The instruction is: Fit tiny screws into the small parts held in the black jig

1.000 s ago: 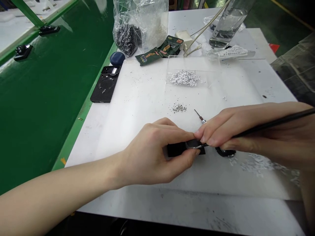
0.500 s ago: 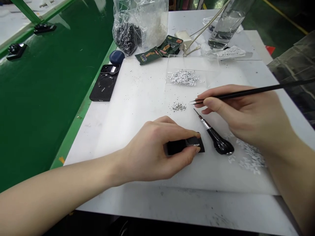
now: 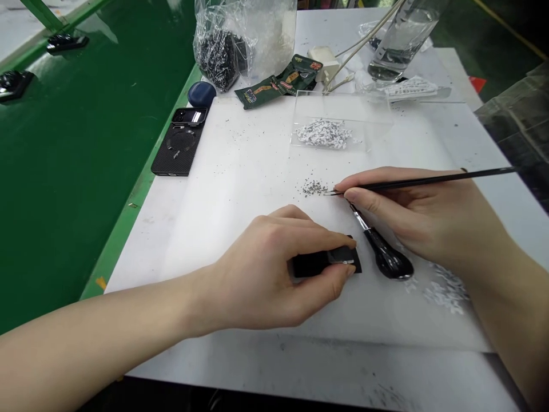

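Handwork on a smooth white sheet [image 3: 240,171].
Before me, the left hand [image 3: 274,266] is pinching a black rectangular block [image 3: 311,265] there, presumably steadying it; the right hand [image 3: 437,223] is gripping slim black tweezers [image 3: 429,180] pen-fashion, likely for precision, beside tiny grey grains [image 3: 314,187].

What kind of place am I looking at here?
Probably a small-parts workbench in a workshop or factory. The right hand holds black tweezers at a scatter of tiny pieces, a black-handled tool lies close by, and a green surface, perhaps a conveyor, runs alongside.
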The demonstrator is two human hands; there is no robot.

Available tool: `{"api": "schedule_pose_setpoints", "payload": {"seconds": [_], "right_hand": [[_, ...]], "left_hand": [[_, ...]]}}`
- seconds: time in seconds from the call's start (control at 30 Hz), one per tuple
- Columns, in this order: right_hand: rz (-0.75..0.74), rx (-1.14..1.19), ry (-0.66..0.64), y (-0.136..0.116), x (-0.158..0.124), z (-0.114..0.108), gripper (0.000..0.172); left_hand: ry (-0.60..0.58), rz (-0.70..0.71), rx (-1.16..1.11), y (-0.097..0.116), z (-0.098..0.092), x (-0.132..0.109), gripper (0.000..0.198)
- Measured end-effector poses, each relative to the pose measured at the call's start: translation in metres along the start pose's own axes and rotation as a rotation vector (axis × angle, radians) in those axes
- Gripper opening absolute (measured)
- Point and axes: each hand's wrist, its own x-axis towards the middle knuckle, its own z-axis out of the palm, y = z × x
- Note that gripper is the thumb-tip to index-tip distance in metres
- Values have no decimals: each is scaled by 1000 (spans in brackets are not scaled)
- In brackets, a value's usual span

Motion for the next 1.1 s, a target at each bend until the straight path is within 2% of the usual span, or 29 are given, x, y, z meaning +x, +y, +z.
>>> {"api": "schedule_pose_setpoints", "payload": {"seconds": [0.3, 0.47, 0.57, 0.8, 0.97, 1.1], "right_hand": [[-4, -15, 14, -2, 0, -3, 8], [11, -3, 31, -8, 0, -14, 13], [-27, 56, 8, -13, -1, -22, 10], [-92, 352, -148, -15, -7, -37, 5], [-101, 375, -394, -13, -8, -38, 13], [-108, 389, -448, -13, -7, -36, 14]], "left_hand": [[-16, 6, 9, 0, 0, 0, 15], [3, 25, 11, 0, 1, 1, 15], [13, 31, 20, 0, 2, 1, 15], [27, 36, 31, 0, 1, -1, 18], [15, 19, 56, 1, 0, 0, 12], [19, 33, 60, 2, 1, 0, 13]]}}
